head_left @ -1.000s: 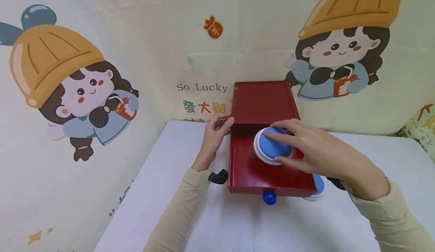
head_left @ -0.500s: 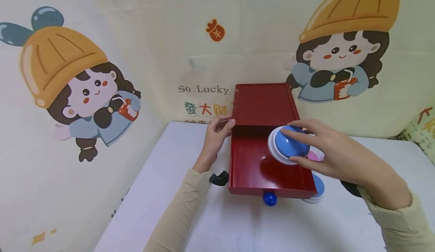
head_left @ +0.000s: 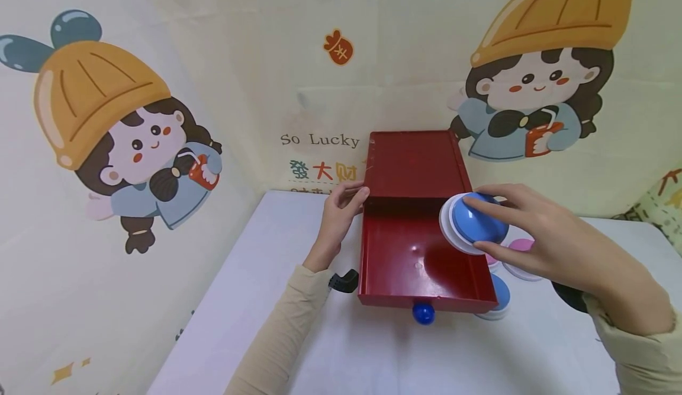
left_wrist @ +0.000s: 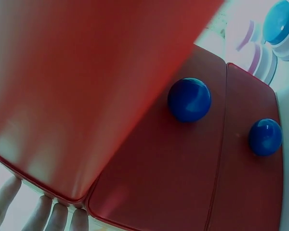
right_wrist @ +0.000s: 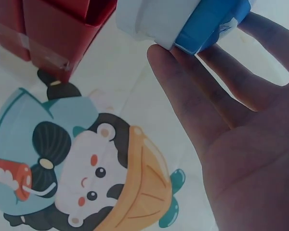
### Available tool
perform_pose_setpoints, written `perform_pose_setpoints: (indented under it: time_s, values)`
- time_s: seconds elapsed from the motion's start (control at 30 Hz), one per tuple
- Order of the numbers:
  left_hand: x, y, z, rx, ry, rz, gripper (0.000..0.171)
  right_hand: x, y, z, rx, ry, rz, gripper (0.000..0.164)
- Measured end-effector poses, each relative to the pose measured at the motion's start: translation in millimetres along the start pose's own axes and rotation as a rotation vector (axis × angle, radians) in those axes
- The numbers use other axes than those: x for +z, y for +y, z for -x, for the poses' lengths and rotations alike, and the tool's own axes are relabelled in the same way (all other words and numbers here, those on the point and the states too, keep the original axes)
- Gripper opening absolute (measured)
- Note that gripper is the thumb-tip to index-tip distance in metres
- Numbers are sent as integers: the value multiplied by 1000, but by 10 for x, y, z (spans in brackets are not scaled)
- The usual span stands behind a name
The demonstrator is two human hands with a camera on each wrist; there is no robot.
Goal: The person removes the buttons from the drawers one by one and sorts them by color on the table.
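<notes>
My right hand pinches a round push button with a blue dome and white base, thumb below and fingers above. It is in the air over the right edge of a pulled-out drawer. In the right wrist view the same button is cut off at the top edge. The drawer is red with a blue knob and belongs to a red cabinet. At the cabinet's left side, my left hand rests its fingers on it; the left wrist view shows fingertips at the cabinet's edge.
Right of the drawer, on the white table, stand another blue-topped button and a pink-topped one, with more pink behind the held button. Lower drawers carry blue knobs. A printed cloth wall closes off the back.
My right hand has carried the blue button from above the drawer's middle to the right, over its right edge. Pink-topped buttons have come into sight. The left hand stays at the cabinet.
</notes>
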State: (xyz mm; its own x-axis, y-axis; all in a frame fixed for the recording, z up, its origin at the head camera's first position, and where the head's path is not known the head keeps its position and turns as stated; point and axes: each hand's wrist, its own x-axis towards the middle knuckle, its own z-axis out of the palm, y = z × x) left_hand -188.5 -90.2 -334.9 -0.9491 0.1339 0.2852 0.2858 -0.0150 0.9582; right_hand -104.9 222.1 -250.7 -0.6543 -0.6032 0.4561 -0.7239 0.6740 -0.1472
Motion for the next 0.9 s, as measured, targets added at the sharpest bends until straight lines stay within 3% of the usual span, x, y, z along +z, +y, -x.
perform_pose_setpoints:
  time_s: [0.5,0.73,0.9]
  values:
    - [21,3,-10,10,7,13,34,-30,95,161,85,8,0,83]
    - [27,-13,-6,16,7,13,33,-32,167,256,53,37,37,82]
    - [39,-21,6,13,7,10,33,-8,217,351,76,46,32,80]
